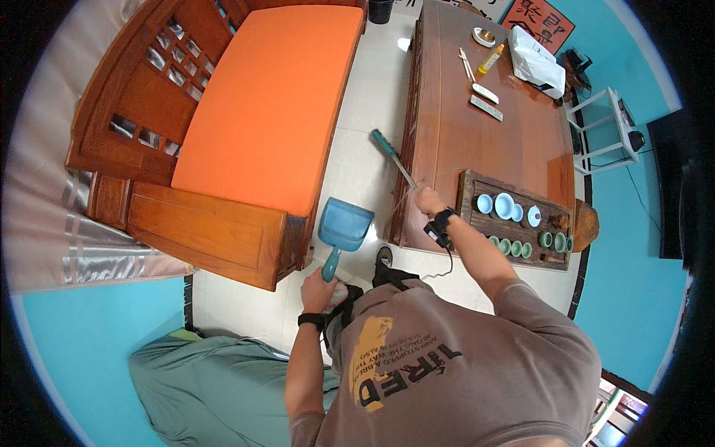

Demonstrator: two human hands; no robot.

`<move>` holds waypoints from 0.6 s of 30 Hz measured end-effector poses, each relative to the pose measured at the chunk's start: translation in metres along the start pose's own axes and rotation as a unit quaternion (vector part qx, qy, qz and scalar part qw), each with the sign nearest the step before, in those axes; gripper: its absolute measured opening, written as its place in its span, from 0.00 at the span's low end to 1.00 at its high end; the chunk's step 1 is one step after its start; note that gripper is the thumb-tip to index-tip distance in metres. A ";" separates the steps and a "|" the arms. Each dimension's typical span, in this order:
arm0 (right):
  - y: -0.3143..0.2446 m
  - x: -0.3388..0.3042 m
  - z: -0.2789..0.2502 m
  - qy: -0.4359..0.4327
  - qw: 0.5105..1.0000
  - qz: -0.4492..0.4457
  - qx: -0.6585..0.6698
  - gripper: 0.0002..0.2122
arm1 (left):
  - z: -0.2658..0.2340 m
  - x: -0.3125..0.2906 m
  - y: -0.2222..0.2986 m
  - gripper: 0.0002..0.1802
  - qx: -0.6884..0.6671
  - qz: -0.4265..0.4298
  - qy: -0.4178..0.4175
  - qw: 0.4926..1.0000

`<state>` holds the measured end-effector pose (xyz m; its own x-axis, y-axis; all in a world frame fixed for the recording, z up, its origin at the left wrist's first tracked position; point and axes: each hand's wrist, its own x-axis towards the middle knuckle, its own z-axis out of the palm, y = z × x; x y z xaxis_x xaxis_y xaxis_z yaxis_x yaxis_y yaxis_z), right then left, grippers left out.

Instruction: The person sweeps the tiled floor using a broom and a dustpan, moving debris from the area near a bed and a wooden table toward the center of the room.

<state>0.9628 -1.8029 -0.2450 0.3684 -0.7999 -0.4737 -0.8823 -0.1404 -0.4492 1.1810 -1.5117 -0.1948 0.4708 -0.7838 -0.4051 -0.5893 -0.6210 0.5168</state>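
My left hand (pixel 318 291) is wrapped round the short teal handle of a blue dustpan (pixel 346 223). The pan hangs over the pale floor, close to the near corner of the wooden sofa (pixel 208 231). My right hand (pixel 430 201) grips the grey stick of a small hand brush (pixel 383 143). Its narrow teal head points away from me over the gap between sofa and table. That hand is beside the near left part of the wooden table (pixel 447 141), next to the tea tray (pixel 468 200). My fingers hide the brush's near end.
An orange cushion (pixel 268 104) covers the sofa. Light blue and green cups stand on the tea tray. Remotes (pixel 486 108), a yellow tube (pixel 491 59) and a white bag (pixel 535 63) lie farther along the table. Green cloth (pixel 216 387) is heaped at lower left; a white stool (pixel 607 134) stands right.
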 end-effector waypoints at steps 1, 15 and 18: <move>-0.008 0.007 0.002 0.001 1.000 -0.012 -0.023 0.14 | -0.003 0.010 0.012 0.16 -0.009 -0.001 -0.013 1.000; -0.064 -0.058 0.034 -0.131 0.959 0.139 0.209 0.18 | -0.048 0.149 0.020 0.12 -0.015 0.091 -0.105 0.990; -0.087 -0.056 -0.003 -0.102 0.905 0.235 0.339 0.20 | -0.063 0.165 0.012 0.12 -0.023 0.098 -0.088 0.991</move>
<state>1.0180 -1.7477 -0.1777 0.1058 -0.5443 -0.8322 -0.5981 0.6337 -0.4905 1.2930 -1.6487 -0.2076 0.2269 -0.8804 -0.4165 -0.6253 -0.4595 0.6307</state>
